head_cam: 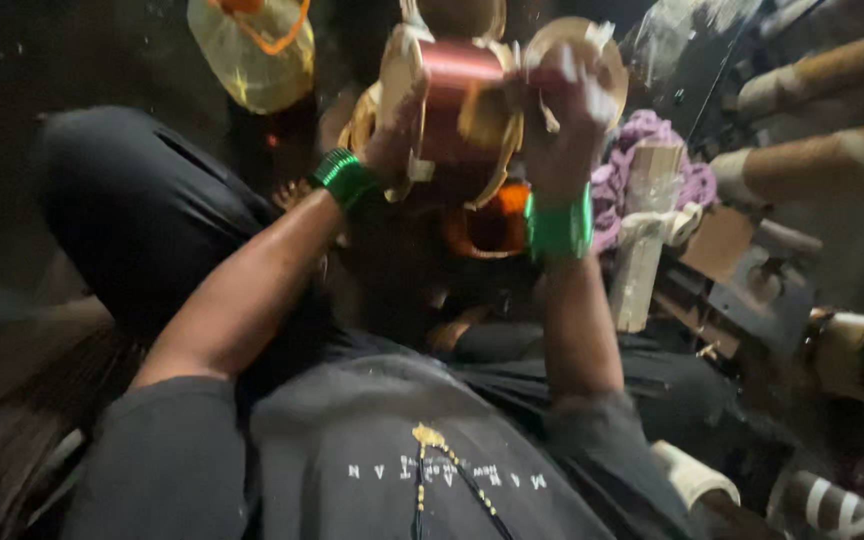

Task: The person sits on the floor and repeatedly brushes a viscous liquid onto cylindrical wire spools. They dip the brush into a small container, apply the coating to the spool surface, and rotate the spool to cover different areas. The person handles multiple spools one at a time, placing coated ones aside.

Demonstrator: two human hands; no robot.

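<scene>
Both my hands are raised in front of me and grip a copper wire coil [457,70] wound on a pale bobbin with wide flanges. My left hand [397,135] clasps the coil's left flange from below. My right hand [564,125] closes over its right flange. Each wrist wears a green band. The frame is blurred by motion, so the fingers' exact hold is unclear. Below the coil an orange ring-shaped piece [492,225] shows between my forearms.
A yellow mesh bag [257,50] lies at the top left. A purple cloth [652,160] and a pale wooden block [642,235] sit right of my right arm. Taped cylindrical rolls [822,70] lie at the right. My dark-clothed knees fill the foreground.
</scene>
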